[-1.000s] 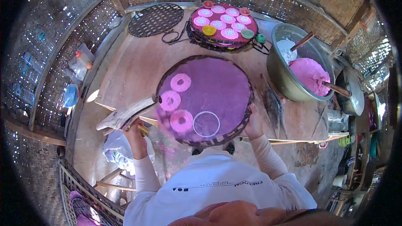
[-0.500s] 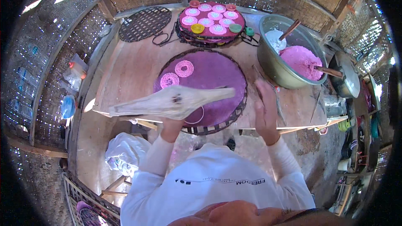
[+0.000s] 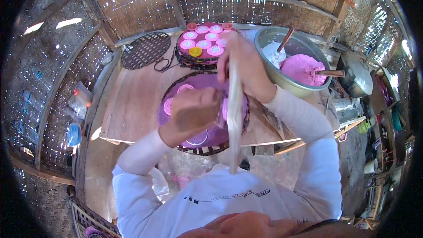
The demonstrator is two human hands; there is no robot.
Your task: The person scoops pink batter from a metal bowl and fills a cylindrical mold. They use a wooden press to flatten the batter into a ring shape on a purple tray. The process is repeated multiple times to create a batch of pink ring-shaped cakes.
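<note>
A long, off-white cloth (image 3: 235, 114) hangs nearly upright, edge-on, in front of me. My right hand (image 3: 249, 64) grips its upper part, the fingers blurred by motion. My left hand (image 3: 194, 110) is curled at the cloth's left side, also blurred; a pink patch shows beside its fingers, and I cannot make out what it is. Both hands are above a round woven tray (image 3: 207, 151) lined with a purple sheet (image 3: 176, 121). On the sheet lie two pink lacy rings, one (image 3: 168, 105) partly behind my left hand, and a thin white hoop (image 3: 197, 139).
Behind stands a stack of trays with several pink-and-white discs (image 3: 203, 44) and small cups (image 3: 195, 52). A large metal basin (image 3: 304, 89) at right holds pink dough (image 3: 303, 68) and a white mass (image 3: 273, 53), with wooden handles. An openwork disc (image 3: 145, 50) lies at back left.
The cloth has turned from lying across my left hand to hanging upright. My right hand has moved left and up from the table onto it. My left hand has risen over the tray.
</note>
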